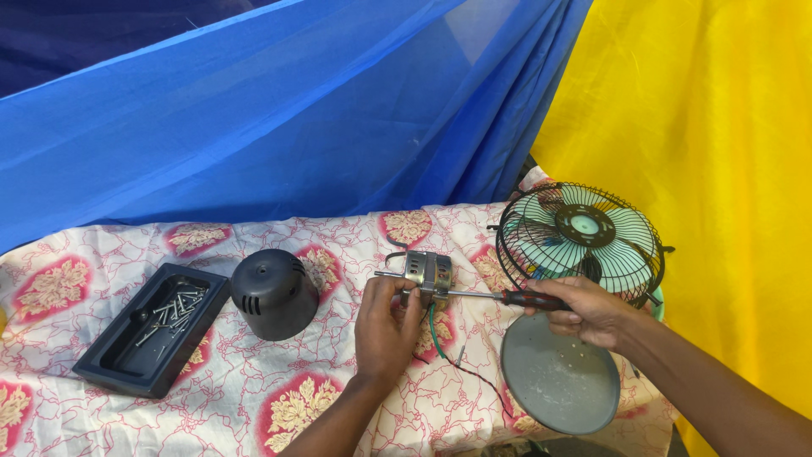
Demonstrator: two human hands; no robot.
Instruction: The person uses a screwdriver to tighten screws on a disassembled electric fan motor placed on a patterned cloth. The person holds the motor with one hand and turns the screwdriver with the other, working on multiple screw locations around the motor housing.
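Left hand (385,326) clamps the small motor (427,275) upright on the cloth-covered surface (254,398), steadying it, while right hand (584,309), closed round the screwdriver (507,298), drives its tip in sideways.

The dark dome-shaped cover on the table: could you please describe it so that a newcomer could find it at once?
Start at the table with its red and cream flowered cloth and look left of the left hand. The cover stands there, open side down, just right of the black tray of screws. Unlike the flat tray and the flat grey disc, it is a rounded dome with slots in its side.
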